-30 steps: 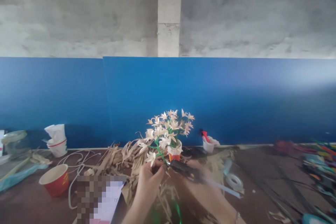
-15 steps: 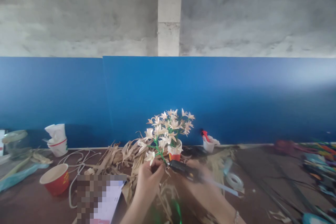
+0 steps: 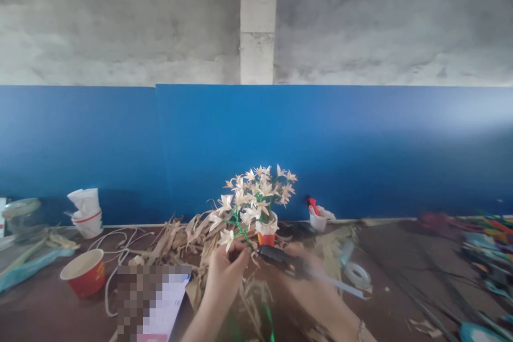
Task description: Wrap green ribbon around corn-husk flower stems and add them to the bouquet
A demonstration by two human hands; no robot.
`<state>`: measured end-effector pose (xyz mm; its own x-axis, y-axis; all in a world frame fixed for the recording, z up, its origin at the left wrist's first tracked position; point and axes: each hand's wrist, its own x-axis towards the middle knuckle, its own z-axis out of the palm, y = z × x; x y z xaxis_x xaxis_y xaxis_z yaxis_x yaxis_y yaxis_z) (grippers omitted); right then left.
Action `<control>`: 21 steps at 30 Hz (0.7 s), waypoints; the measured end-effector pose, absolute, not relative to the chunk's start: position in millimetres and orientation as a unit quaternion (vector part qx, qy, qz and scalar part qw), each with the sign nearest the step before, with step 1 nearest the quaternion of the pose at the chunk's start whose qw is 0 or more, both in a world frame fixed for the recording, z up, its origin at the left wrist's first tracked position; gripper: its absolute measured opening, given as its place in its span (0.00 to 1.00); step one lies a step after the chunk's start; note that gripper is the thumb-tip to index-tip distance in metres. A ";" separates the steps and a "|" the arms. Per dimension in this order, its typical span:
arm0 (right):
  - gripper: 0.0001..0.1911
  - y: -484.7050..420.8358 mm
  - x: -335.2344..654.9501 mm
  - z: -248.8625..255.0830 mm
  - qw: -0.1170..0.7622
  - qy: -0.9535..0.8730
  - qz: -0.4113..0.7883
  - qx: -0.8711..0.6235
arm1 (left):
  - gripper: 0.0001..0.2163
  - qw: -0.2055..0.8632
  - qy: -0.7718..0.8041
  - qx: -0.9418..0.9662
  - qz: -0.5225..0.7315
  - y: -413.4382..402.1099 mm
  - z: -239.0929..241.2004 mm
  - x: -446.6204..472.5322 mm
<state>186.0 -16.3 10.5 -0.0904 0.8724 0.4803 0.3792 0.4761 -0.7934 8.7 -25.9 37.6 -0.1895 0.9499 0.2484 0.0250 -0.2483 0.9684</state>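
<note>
Between the fingers of my left hand (image 3: 227,267) is a green-wrapped flower stem (image 3: 243,232) with pale flowers branching from it. My right hand (image 3: 308,275), blurred, is wrapped around a black glue gun (image 3: 278,256), and a translucent glue stick (image 3: 340,286) juts from its back. The gun's nozzle meets the lower end of the stem, close to my left fingertips. Just behind stands a red and white paper cup (image 3: 266,235) full of similar cream flowers (image 3: 266,189); some blossoms overlap, so which belong to the held stem is partly unclear.
Dried husks (image 3: 172,240) lie across the table's middle. A red paper bowl (image 3: 83,273), white cable (image 3: 120,256) and a phone (image 3: 164,304) are on the left. To the right are a tape roll (image 3: 357,276), a white cup (image 3: 318,220) and colourful clutter (image 3: 489,246).
My left hand and the held stem have shifted very slightly left. The glue gun keeps its nozzle at the stem, with little other movement.
</note>
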 end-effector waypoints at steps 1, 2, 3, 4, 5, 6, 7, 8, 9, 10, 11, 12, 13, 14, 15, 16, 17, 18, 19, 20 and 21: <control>0.03 -16.6 185.9 11.7 0.499 -0.700 0.244 -0.449 | 0.08 0.380 0.480 0.511 0.603 -26.1 37.2 8.6; 0.02 -17.2 185.4 13.7 0.491 -0.705 0.245 -0.449 | 0.08 0.378 0.481 0.514 0.601 -26.1 36.6 8.3; 0.02 -18.0 184.6 16.1 0.481 -0.710 0.251 -0.448 | 0.08 0.375 0.481 0.517 0.601 -25.9 35.9 8.1; 0.03 -18.8 183.6 18.7 0.472 -0.714 0.259 -0.448 | 0.07 0.372 0.481 0.520 0.600 -25.6 35.2 7.8; 0.04 -19.5 182.7 21.2 0.464 -0.717 0.268 -0.446 | 0.07 0.371 0.481 0.522 0.599 -25.2 34.7 7.6; 0.05 -20.1 181.8 23.3 0.460 -0.718 0.276 -0.443 | 0.07 0.370 0.481 0.524 0.598 -24.8 34.4 7.4; 0.05 -20.5 181.2 24.9 0.462 -0.717 0.280 -0.440 | 0.07 0.369 0.481 0.525 0.597 -24.5 34.3 7.3; 0.05 -20.8 180.8 25.9 0.463 -0.717 0.282 -0.439 | 0.07 0.369 0.481 0.525 0.598 -24.2 34.5 7.2; 0.05 -21.0 180.7 26.4 0.467 -0.716 0.279 -0.438 | 0.07 0.368 0.479 0.526 0.599 -24.1 34.7 7.0; 0.05 -21.1 180.9 26.4 0.471 -0.715 0.274 -0.438 | 0.08 0.367 0.476 0.527 0.600 -24.1 35.0 6.9; 0.05 -21.2 181.4 26.2 0.473 -0.715 0.268 -0.440 | 0.08 0.368 0.473 0.528 0.602 -24.2 35.3 6.7; 0.05 -21.2 182.1 25.9 0.471 -0.716 0.261 -0.445 | 0.08 0.369 0.472 0.526 0.604 -24.3 35.7 6.5; 0.05 -21.3 182.9 25.4 0.466 -0.717 0.255 -0.452 | 0.08 0.372 0.472 0.523 0.605 -24.5 36.1 6.4; 0.05 -21.3 183.6 24.8 0.459 -0.719 0.250 -0.458 | 0.08 0.376 0.473 0.519 0.604 -24.7 36.6 6.4; 0.05 -21.3 184.2 24.0 0.454 -0.719 0.248 -0.464 | 0.08 0.380 0.474 0.516 0.604 -24.9 37.0 6.4; 0.04 -21.1 184.6 23.0 0.448 -0.720 0.250 -0.468 | 0.07 0.382 0.474 0.514 0.604 -25.1 37.5 6.5; 0.04 -20.9 184.7 21.9 0.447 -0.719 0.254 -0.468 | 0.07 0.383 0.474 0.513 0.605 -25.3 37.8 6.6; 0.03 -20.5 184.5 20.7 0.454 -0.717 0.257 -0.463 | 0.07 0.383 0.473 0.513 0.605 -25.4 38.0 6.7; 0.02 -20.0 184.0 19.6 0.463 -0.714 0.260 -0.456 | 0.07 0.382 0.473 0.514 0.605 -25.5 37.9 6.7; 0.02 -19.5 183.3 18.7 0.473 -0.711 0.262 -0.449 | 0.08 0.380 0.473 0.516 0.605 -25.4 37.6 6.7; 0.03 -19.0 182.6 18.0 0.483 -0.709 0.263 -0.441 | 0.08 0.378 0.473 0.518 0.604 -25.3 37.2 6.7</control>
<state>182.6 -19.0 18.0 -0.1440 0.8797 0.4532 0.3725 0.4725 -0.7988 6.7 -25.3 37.2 -0.1769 0.9467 0.2690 0.0334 -0.2674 0.9630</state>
